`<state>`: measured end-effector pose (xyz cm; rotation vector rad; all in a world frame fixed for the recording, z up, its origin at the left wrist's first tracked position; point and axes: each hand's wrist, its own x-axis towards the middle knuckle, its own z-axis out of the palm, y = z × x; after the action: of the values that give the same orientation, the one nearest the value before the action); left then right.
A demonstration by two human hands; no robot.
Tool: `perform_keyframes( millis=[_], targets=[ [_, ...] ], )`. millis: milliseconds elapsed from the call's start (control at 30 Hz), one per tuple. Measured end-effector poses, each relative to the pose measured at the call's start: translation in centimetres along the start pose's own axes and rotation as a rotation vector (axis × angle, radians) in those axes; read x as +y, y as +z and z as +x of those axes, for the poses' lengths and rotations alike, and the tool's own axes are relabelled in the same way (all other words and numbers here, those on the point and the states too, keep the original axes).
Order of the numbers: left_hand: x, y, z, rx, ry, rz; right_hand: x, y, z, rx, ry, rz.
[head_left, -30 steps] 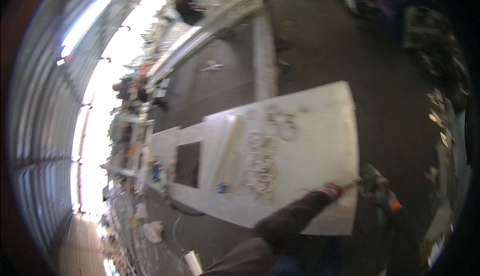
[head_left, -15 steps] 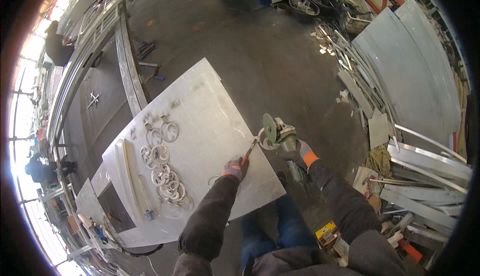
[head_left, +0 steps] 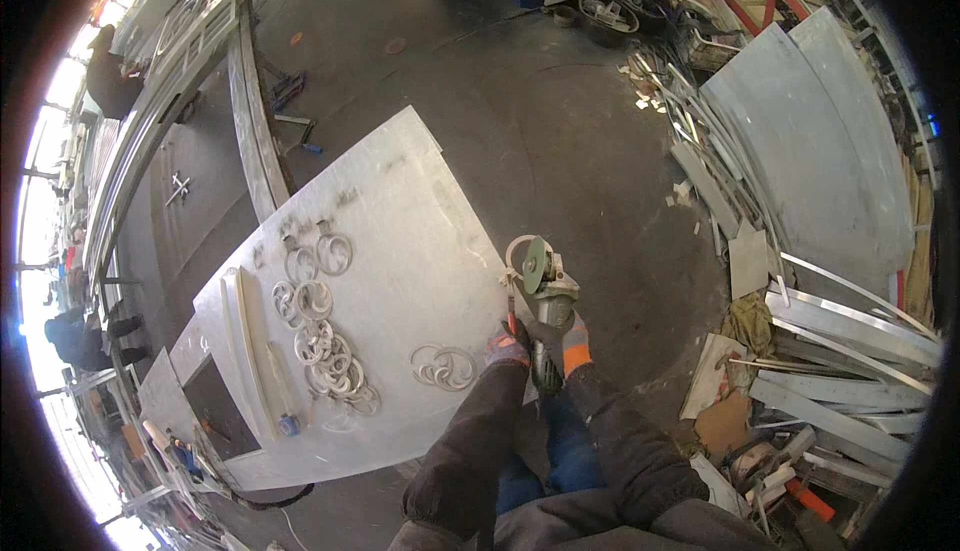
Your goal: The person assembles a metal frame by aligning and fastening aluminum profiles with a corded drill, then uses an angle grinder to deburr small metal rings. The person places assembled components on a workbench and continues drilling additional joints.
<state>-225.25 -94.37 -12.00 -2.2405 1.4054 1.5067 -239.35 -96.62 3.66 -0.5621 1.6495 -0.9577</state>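
Gloved in grey and orange, my left hand (head_left: 507, 347) is closed round red-handled pliers (head_left: 511, 313) at the right edge of a metal-topped table. Their jaws hold a flat metal ring (head_left: 511, 251) just past that edge. My right hand (head_left: 576, 343), in a matching glove, grips an angle grinder (head_left: 557, 303). The grinder's green disc (head_left: 535, 263) overlaps the ring in view; whether they touch I cannot tell. More rings (head_left: 342, 366) lie in a row on the sheet-metal tabletop (head_left: 400, 241), and a smaller cluster of rings (head_left: 440, 367) sits nearer my left forearm.
Long metal strips (head_left: 236, 351) and a blue-tipped tool (head_left: 288, 423) lie on the table's left side. Metal offcuts (head_left: 840, 401) and large leaning sheets (head_left: 820, 151) line the right. Two people (head_left: 112, 81) are at the far left, beside long metal frames (head_left: 170, 121).
My right hand has brought the grinder left and closer to my body, beside my left hand. My left hand has shifted right with the pliers, uncovering the smaller ring cluster.
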Motion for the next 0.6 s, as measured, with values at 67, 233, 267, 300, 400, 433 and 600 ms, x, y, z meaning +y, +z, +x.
perform_keyframes(
  millis=[67,233,267,300,400,433,600],
  targets=[
    [0.3,0.2,0.3,-0.007,-0.015,-0.093,-0.1,0.2,0.0,-0.036,0.024,-0.021],
    [1.3,-0.3,-0.8,-0.008,-0.082,0.057,0.7,0.1,0.6,-0.04,0.033,-0.061],
    [1.4,-0.4,-1.1,0.007,-0.009,0.109,1.0,0.1,0.7,-0.038,0.05,-0.079],
    [1.4,-0.6,-1.4,0.07,0.09,0.156,1.1,0.1,0.9,-0.059,0.04,-0.077],
    [1.2,-0.6,-1.4,0.106,0.138,0.217,1.4,0.2,1.1,-0.095,0.08,-0.085],
    [1.0,-0.4,-1.1,0.093,0.112,0.223,1.3,0.3,1.1,-0.093,0.082,-0.089],
    [0.1,0.9,0.5,0.106,0.107,0.017,0.7,0.4,1.0,-0.083,0.06,-0.137]
  ],
)
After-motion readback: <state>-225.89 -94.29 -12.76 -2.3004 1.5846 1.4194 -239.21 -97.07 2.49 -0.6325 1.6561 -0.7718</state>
